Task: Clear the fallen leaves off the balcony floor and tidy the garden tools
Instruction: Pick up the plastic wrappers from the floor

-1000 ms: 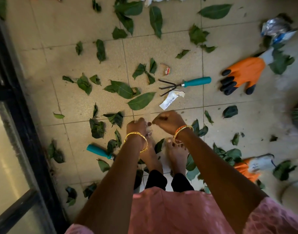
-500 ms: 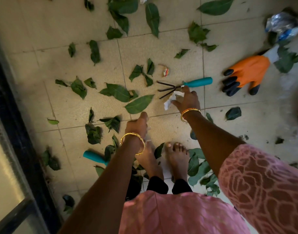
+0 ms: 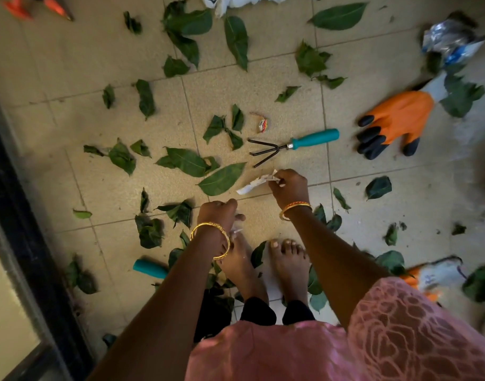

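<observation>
Right hand [image 3: 289, 188] low over the tiled floor [image 3: 70, 64], fingers curled, pinching one end of a white paper scrap [image 3: 256, 183]; the scrap trails toward 8 o'clock from the fingertips, its far end at or near the tile. Left hand [image 3: 218, 215] hangs near the left foot, fingers curled around something small and pale, too little showing to tell what it is. Gold bangle on each wrist. Hand rake [image 3: 293, 145] lies flat at 12 o'clock from the right hand, near but apart, black tines pointing to 9 o'clock, teal handle to 3. Small crumpled wrapper [image 3: 262, 124] just beyond the tines at 12. Orange glove [image 3: 392, 123] with black fingertips at 2 o'clock from the right hand, well apart, lying flat. A second glove [image 3: 433, 276] at 4 o'clock, partly under leaves. Another teal handle [image 3: 149, 268] at 8 o'clock from the left hand, its working end hidden by the forearm. Green leaves [image 3: 222, 178] scattered all over the tiles; the biggest close one sits just beside the scrap at 9 o'clock. Crumpled plastic [image 3: 453, 39] top right. Bare feet together at centre, leaves around them.
</observation>
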Action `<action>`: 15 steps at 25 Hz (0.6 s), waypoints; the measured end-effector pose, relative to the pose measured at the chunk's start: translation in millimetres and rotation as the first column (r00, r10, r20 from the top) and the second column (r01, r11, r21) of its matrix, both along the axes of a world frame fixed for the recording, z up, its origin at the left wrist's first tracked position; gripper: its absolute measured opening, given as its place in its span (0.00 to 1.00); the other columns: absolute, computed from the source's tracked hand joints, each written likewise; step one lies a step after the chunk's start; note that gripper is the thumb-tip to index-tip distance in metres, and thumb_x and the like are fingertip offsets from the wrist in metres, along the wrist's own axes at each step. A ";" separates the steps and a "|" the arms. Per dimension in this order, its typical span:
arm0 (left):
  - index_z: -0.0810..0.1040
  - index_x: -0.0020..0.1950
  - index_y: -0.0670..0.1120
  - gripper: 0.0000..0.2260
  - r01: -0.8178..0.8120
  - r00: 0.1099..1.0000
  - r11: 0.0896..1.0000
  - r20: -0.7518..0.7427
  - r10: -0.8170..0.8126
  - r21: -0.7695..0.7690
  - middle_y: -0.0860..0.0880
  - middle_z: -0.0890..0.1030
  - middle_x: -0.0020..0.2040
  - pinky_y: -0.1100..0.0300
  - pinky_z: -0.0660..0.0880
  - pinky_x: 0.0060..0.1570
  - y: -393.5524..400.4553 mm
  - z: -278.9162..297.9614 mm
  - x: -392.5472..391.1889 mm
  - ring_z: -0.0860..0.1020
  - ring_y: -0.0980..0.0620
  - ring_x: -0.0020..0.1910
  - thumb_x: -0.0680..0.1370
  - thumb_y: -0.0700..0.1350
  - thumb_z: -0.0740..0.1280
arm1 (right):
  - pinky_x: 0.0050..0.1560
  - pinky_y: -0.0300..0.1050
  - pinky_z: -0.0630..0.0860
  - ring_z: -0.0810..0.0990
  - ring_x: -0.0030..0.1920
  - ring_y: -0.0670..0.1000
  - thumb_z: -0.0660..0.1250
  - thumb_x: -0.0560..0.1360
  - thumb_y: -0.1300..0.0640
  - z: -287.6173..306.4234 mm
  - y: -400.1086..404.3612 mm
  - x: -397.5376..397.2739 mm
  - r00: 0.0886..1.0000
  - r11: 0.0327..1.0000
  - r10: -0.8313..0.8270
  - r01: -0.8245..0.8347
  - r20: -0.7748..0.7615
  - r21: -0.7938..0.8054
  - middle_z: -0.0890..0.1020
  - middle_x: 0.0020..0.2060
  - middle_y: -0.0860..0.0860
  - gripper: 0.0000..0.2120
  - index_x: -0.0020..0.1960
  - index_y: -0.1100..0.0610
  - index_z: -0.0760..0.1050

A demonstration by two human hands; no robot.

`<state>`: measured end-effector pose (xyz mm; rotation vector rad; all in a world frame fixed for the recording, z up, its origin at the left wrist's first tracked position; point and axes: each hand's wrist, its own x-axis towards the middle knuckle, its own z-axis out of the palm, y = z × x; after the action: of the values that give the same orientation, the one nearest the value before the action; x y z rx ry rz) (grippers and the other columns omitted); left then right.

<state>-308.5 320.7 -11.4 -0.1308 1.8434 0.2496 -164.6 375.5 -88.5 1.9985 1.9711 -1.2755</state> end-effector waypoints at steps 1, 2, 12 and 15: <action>0.76 0.54 0.39 0.09 0.007 1.000 1.000 -0.006 -0.007 0.020 0.46 0.82 0.41 0.63 0.72 0.30 0.1 4.2 1.0 0.77 0.51 0.36 0.78 0.41 0.61 | 0.49 0.38 0.71 0.79 0.46 0.52 0.68 0.75 0.61 14.5 -1.0 3.5 0.999 1.000 0.007 -0.008 -0.035 -0.021 0.82 0.46 0.58 0.09 0.53 0.64 0.80; 0.74 0.58 0.38 0.11 0.021 0.999 0.999 -0.026 -0.020 0.046 0.45 0.82 0.45 0.60 0.75 0.35 0.9 7.8 4.2 0.79 0.49 0.42 0.79 0.41 0.60 | 0.48 0.38 0.72 0.79 0.45 0.50 0.68 0.74 0.61 30.9 0.4 5.9 0.997 0.999 0.018 -0.021 -0.077 -0.044 0.83 0.46 0.58 0.09 0.53 0.63 0.80; 0.79 0.48 0.42 0.18 0.078 0.997 0.950 -0.008 -0.079 0.303 0.47 0.81 0.41 0.64 0.71 0.34 42.2 96.1 12.0 0.79 0.48 0.43 0.78 0.57 0.62 | 0.39 0.43 0.71 0.76 0.39 0.53 0.66 0.73 0.62 174.0 43.6 -35.4 0.885 0.830 0.442 -0.466 -0.149 -0.306 0.81 0.37 0.58 0.06 0.38 0.60 0.79; 0.78 0.44 0.41 0.12 0.267 0.960 0.924 -0.165 -0.228 0.275 0.49 0.75 0.34 0.64 0.66 0.29 59.7 106.3 -7.1 0.74 0.47 0.41 0.80 0.48 0.61 | 0.36 0.42 0.74 0.77 0.33 0.49 0.69 0.72 0.60 188.8 50.7 -48.4 0.974 0.887 0.038 -0.135 -0.222 -0.442 0.79 0.32 0.53 0.09 0.41 0.52 0.68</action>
<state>-315.6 380.4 94.9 0.3328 1.9070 0.3583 -213.0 426.2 100.2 1.5885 1.6036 -1.7850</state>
